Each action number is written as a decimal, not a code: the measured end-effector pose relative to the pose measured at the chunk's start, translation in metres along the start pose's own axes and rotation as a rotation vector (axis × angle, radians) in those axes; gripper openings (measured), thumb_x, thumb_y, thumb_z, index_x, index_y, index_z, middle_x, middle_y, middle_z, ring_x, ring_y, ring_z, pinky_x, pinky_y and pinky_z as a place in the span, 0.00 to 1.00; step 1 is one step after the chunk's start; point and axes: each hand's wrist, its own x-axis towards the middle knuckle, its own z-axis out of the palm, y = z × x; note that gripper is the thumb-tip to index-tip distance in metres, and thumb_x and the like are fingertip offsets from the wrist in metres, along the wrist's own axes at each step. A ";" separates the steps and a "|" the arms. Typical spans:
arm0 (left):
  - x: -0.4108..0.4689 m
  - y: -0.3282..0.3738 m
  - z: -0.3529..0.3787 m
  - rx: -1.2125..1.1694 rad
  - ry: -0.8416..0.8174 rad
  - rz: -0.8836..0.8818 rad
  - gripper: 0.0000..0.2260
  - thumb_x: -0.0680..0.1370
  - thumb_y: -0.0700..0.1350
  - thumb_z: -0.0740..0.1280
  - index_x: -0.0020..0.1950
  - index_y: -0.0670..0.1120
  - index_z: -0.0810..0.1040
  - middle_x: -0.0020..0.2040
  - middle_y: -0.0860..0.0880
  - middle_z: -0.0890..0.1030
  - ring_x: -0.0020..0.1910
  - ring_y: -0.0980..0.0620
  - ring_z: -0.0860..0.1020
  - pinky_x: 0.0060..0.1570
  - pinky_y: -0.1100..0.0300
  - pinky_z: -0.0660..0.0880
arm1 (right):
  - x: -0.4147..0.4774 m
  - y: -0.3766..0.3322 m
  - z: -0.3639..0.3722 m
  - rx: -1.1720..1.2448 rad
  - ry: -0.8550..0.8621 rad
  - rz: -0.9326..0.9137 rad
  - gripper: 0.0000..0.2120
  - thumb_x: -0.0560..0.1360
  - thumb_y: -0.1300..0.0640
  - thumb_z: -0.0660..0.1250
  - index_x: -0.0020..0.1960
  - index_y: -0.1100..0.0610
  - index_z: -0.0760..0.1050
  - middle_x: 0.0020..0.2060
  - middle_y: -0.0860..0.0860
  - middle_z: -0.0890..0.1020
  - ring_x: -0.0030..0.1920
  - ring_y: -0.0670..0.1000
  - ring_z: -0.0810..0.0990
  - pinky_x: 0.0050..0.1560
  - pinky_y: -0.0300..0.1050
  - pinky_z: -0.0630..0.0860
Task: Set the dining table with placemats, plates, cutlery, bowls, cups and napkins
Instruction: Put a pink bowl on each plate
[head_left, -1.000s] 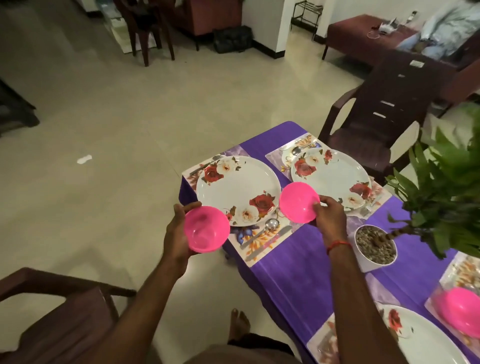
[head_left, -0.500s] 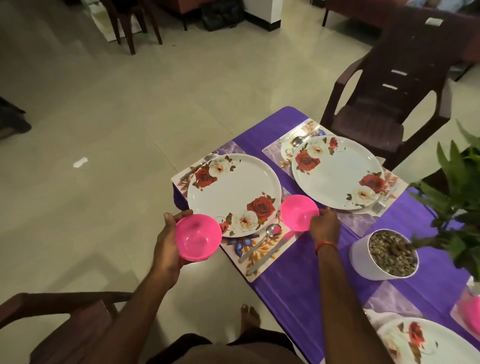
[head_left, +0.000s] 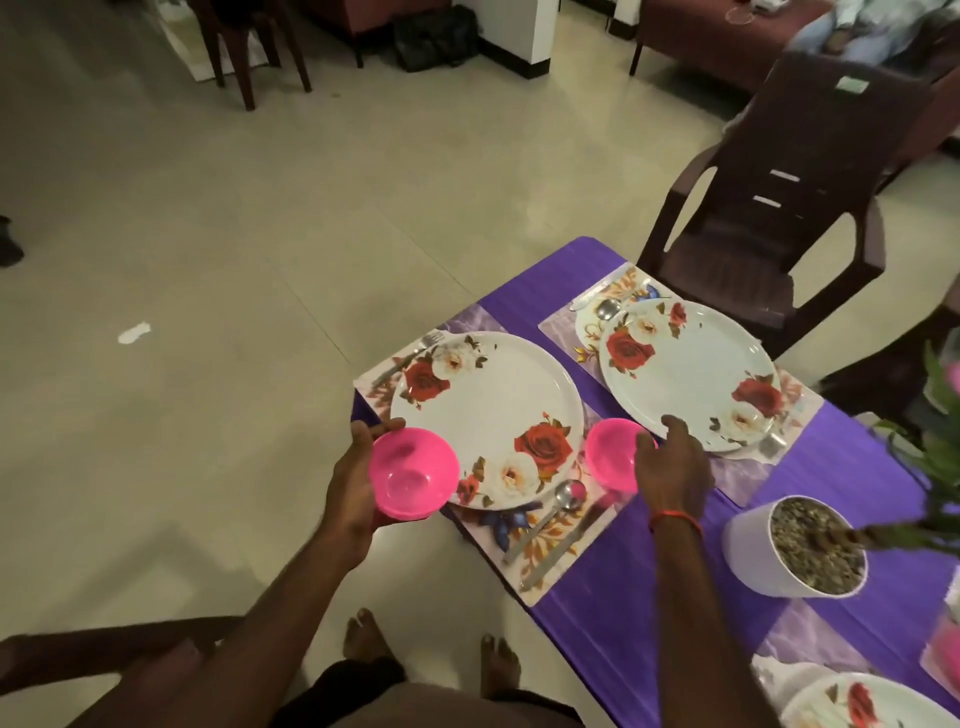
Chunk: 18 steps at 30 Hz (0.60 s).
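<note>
In the middle of the frame the right hand (head_left: 670, 462) curls over a pink bowl (head_left: 610, 452), low between the near plate (head_left: 488, 415) and the far plate (head_left: 685, 374) on the purple surface (head_left: 649, 623). Left of it, the left hand (head_left: 348, 488) grips a second bowl (head_left: 413, 473). This looks like the bowl-setting step: release this one, then place the other.

Dim, yellowish indoor light. A soft glare patch shines on the pale floor (head_left: 545, 218), and the far room falls into shadow. The white plates (head_left: 488, 415) are brightest. The plant (head_left: 940, 478) at the right edge is blurred. Wide-angle distortion bends the edges.
</note>
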 end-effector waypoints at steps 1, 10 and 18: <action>0.006 0.009 -0.005 -0.019 -0.005 0.009 0.27 0.77 0.69 0.58 0.62 0.53 0.82 0.62 0.46 0.82 0.59 0.36 0.80 0.46 0.29 0.80 | -0.002 -0.016 0.000 0.005 0.050 -0.085 0.19 0.78 0.53 0.68 0.67 0.58 0.75 0.58 0.62 0.82 0.60 0.65 0.78 0.58 0.59 0.74; 0.050 0.080 -0.059 -0.047 -0.138 0.090 0.22 0.78 0.67 0.63 0.61 0.55 0.82 0.61 0.49 0.83 0.60 0.39 0.80 0.46 0.25 0.78 | -0.061 -0.205 0.038 0.482 -0.289 -0.427 0.05 0.77 0.55 0.72 0.53 0.53 0.83 0.45 0.43 0.85 0.46 0.38 0.81 0.49 0.31 0.72; 0.076 0.122 -0.126 -0.050 -0.085 0.150 0.24 0.74 0.63 0.65 0.63 0.50 0.79 0.60 0.46 0.82 0.58 0.42 0.81 0.34 0.51 0.79 | -0.155 -0.315 0.114 0.450 -0.717 -0.536 0.10 0.80 0.53 0.65 0.61 0.45 0.76 0.50 0.41 0.82 0.46 0.42 0.81 0.37 0.31 0.75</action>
